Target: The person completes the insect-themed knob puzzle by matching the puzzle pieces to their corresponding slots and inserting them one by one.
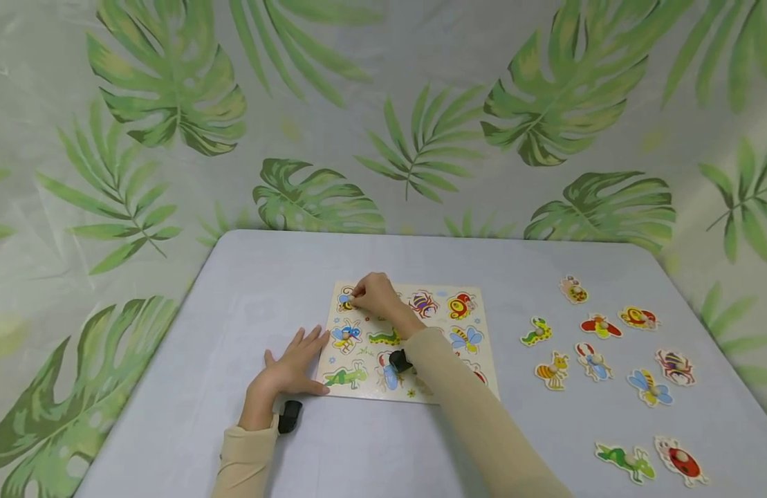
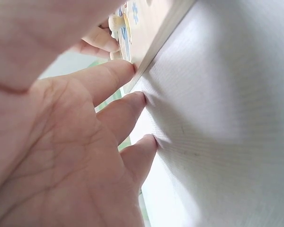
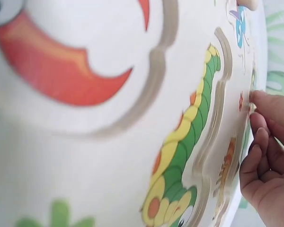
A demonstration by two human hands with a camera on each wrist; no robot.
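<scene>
A wooden peg puzzle board (image 1: 373, 395) with printed insect recesses lies on the table. At its top left corner my right hand (image 1: 378, 296) pinches a small blue-and-yellow insect puzzle piece (image 1: 344, 303); the fingers partly cover it. My left hand (image 1: 292, 366) rests at the board's left edge with its fingers spread, and some fingertips touch the cloth beside the edge (image 2: 161, 40). A mosquito-like piece (image 1: 346, 335) with a peg sits in the board just below the right hand. The caterpillar recess (image 3: 184, 146) shows no piece in it.
Several loose pegged pieces lie on the right of the table, among them a caterpillar (image 1: 536, 332), a bee (image 1: 552, 371), a spider (image 1: 675, 366), a grasshopper (image 1: 626, 462) and a ladybird (image 1: 680, 461). A leaf-patterned curtain (image 1: 414, 152) hangs behind the table.
</scene>
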